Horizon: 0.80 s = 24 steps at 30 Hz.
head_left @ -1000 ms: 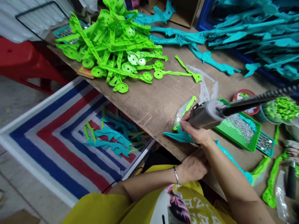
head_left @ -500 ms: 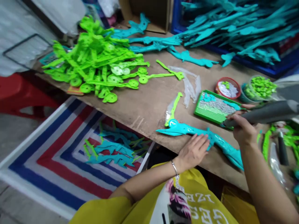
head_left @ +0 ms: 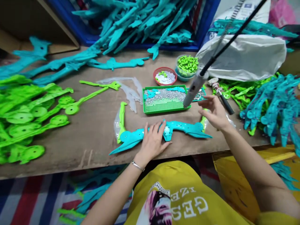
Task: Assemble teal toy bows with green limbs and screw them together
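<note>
A teal plastic bow-shaped piece [head_left: 187,127] lies across the table in front of me. My left hand [head_left: 153,139] rests flat on it, left of its middle, fingers stretched out. Joined at its left end is a lime-green arm [head_left: 122,118] with clear film beside it; another green bit [head_left: 204,117] shows behind the right end. My right hand [head_left: 214,113] is raised above the table with its fingers apart and nothing visible in them. Just left of those fingers, a grey power screwdriver [head_left: 194,89] hangs from a cord, its tip over the green screw tray [head_left: 164,107].
Loose green parts [head_left: 30,122] are heaped at left. Behind stand a red basket [head_left: 164,76], a tub of green pieces [head_left: 187,65] and a blue crate [head_left: 138,49] of teal parts. At right lie a hammer [head_left: 222,98] and a teal pile [head_left: 272,107].
My right hand has let go of the screwdriver, which now hangs free. The view has swung to the right. My left hand stays on the teal piece, which now lies more level.
</note>
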Each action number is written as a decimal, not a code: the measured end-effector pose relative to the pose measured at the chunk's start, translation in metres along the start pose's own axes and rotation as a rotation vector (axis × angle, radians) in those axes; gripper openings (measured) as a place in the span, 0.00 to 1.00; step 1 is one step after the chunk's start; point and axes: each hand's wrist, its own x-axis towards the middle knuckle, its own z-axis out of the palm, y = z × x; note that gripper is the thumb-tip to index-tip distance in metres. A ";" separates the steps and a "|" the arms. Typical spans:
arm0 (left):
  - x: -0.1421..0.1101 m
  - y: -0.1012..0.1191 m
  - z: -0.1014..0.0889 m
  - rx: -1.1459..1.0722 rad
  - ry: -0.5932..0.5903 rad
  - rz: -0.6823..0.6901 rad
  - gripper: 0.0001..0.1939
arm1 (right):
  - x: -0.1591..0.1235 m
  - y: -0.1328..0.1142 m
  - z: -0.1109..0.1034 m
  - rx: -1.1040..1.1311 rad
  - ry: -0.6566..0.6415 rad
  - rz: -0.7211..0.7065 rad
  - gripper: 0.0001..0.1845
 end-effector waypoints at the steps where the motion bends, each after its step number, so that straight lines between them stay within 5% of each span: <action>1: 0.001 -0.001 0.001 0.013 -0.009 0.009 0.43 | -0.017 0.001 -0.006 -0.100 -0.015 -0.027 0.22; 6: 0.006 -0.004 -0.008 0.092 0.019 0.078 0.42 | -0.085 0.000 -0.009 -0.591 -0.187 -0.376 0.22; 8: 0.013 -0.008 -0.019 0.113 0.051 0.127 0.41 | -0.094 -0.002 -0.004 -0.708 -0.143 -0.514 0.22; 12: 0.033 -0.012 -0.046 0.133 0.096 0.193 0.39 | -0.082 -0.009 -0.005 -0.710 0.067 -0.643 0.17; 15: 0.037 -0.010 -0.067 0.139 0.149 0.206 0.38 | -0.067 -0.016 -0.014 -0.669 0.098 -0.670 0.13; 19: 0.011 -0.021 -0.099 0.217 0.270 0.170 0.32 | -0.056 -0.022 -0.025 -0.650 0.085 -0.696 0.14; 24: -0.034 -0.068 -0.127 0.287 0.360 0.093 0.20 | -0.053 -0.018 -0.029 -0.610 0.084 -0.672 0.21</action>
